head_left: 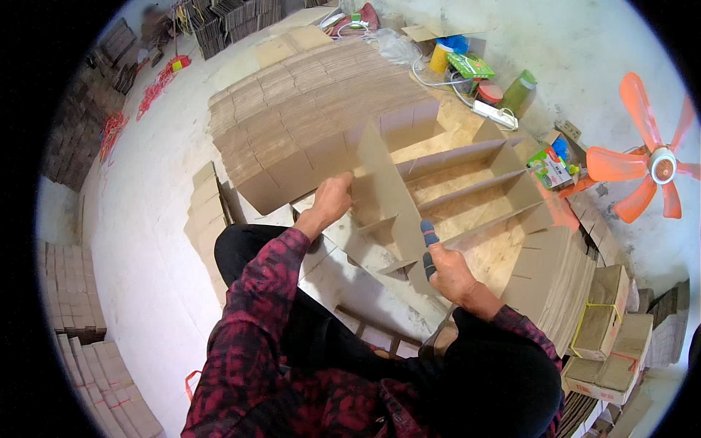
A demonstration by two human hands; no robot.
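Observation:
A partly slotted cardboard divider stands in front of me, with a long upright cardboard strip (385,179) crossed by several shorter cross strips (464,157). My left hand (332,198) is closed at the left end of one cross strip, its fingertips pinching the edge. My right hand (451,271), wearing grey covers on two digits, grips the near end of the long strip. To the right of the long strip, the cross strips stand roughly parallel and join another upright strip (522,179). Shorter ends stick out on its left side.
A large stack of slotted cardboard (292,109) lies beyond my left hand, another stack (555,285) on the right. An orange fan (662,166), a power strip (495,114) and a green bottle (519,90) stand by the wall. Tied cartons (610,358) are at lower right.

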